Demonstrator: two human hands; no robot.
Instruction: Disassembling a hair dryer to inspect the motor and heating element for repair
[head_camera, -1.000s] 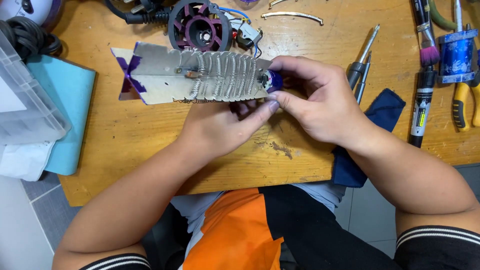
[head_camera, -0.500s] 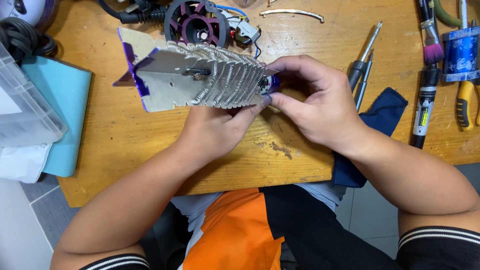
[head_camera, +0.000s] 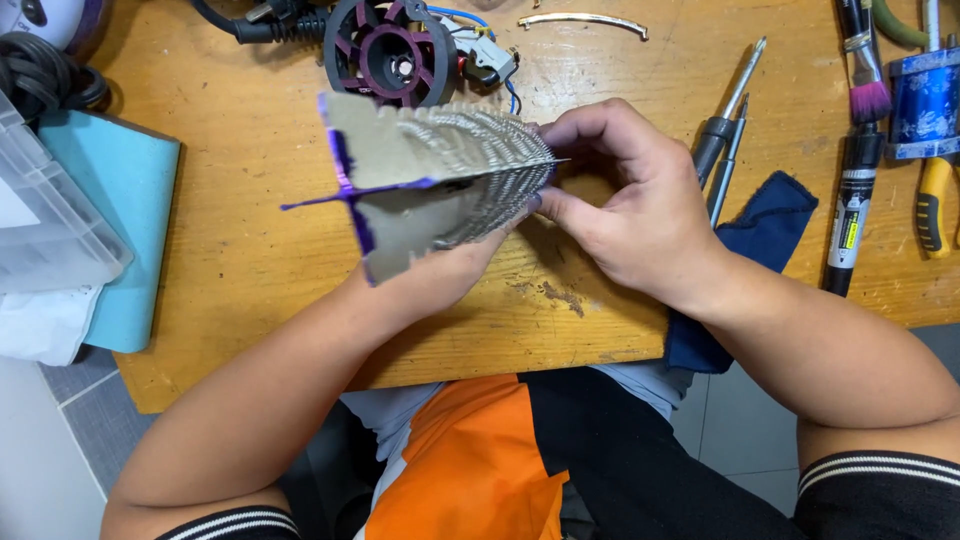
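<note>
Heating element (head_camera: 430, 185), grey mica plates wound with coiled wire, is out of its housing and held above the table (head_camera: 250, 250). Left hand (head_camera: 440, 275) cups it from beneath, fingers closed on the lower plate. Right hand (head_camera: 625, 205) pinches its right end, thumb and fingertips pressed together. Purple fan housing (head_camera: 390, 50) with loose wires lies apart at the far edge; screwdrivers (head_camera: 725, 135) lie just beside the right hand. Disassembly looks well advanced; nothing reassembled.

Bright, even light from above falls on the desk (head_camera: 230, 250), leaving only soft, short shadows under the hands and tools. No harsh glare. Focus is sharp at the centre; straight edges bow slightly toward the corners.
</note>
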